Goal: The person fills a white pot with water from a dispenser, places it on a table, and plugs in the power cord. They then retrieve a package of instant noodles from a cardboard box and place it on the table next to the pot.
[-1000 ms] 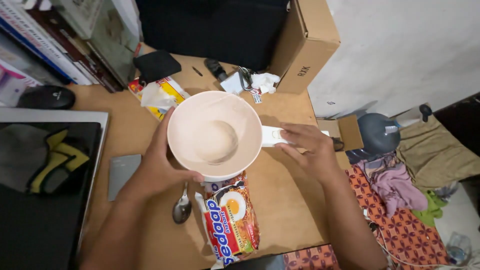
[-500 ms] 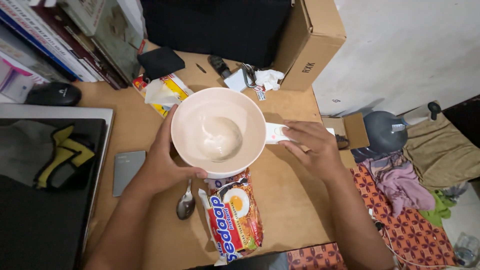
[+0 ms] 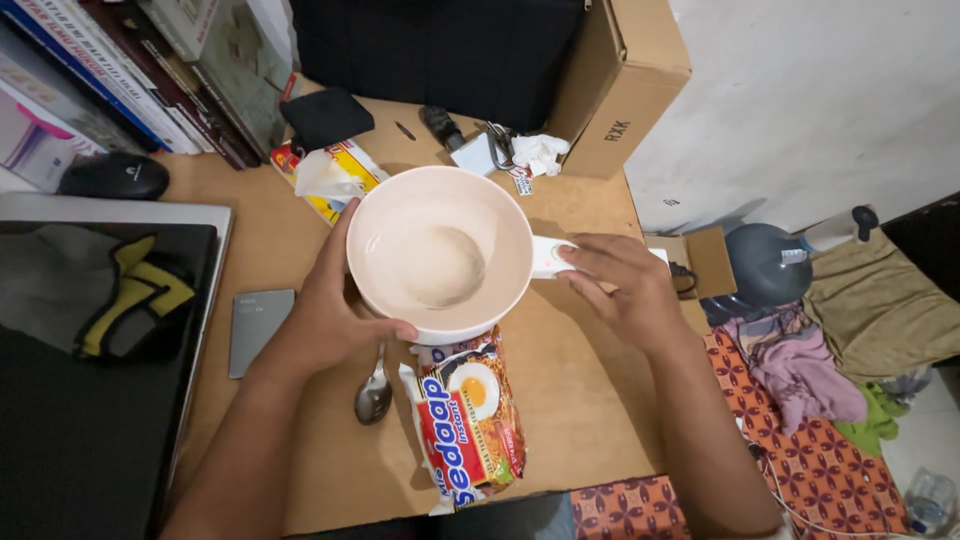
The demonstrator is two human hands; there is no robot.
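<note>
A pale pink pot [image 3: 440, 250] with clear water in it stands on the wooden desk [image 3: 580, 400]. My left hand [image 3: 335, 315] grips its left rim, thumb along the front edge. My right hand [image 3: 620, 285] rests on the pot's white handle [image 3: 548, 257], fingertips pressing near its base. A packet of instant noodles [image 3: 468, 420] lies just in front of the pot, partly under it. A metal spoon [image 3: 375, 393] lies to the packet's left.
A laptop with a yellow-and-grey cloth [image 3: 110, 300] fills the left. A grey phone [image 3: 258, 330], a mouse [image 3: 113, 176], books [image 3: 150, 70], a tissue pack [image 3: 330, 175] and a cardboard box [image 3: 620, 80] ring the desk. Clothes [image 3: 800, 370] lie on the floor at right.
The view has shifted slightly; the pot and both hands stay in place. The water inside has swirled and looks calmer now.
</note>
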